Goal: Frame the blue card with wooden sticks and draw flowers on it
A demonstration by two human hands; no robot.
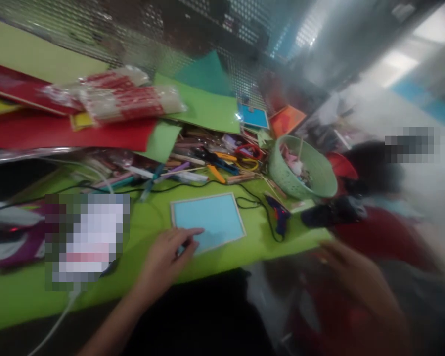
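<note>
A light blue rectangular board with a pale frame lies flat on the green table cover. Over its near left corner is my left hand, index finger and thumb stretched out and apart, holding nothing; I cannot tell whether the fingertips touch the surface. My right hand is at the table's front right edge, smeared by motion, so its grip is unclear. Between the board and that hand lies a dark blue glue gun with red parts.
A green basket with odds and ends stands at the right. Scissors, pens and sticks crowd the back. Coloured sheets and plastic-wrapped packs lie behind. A black cable crosses the table. Someone sits at the right.
</note>
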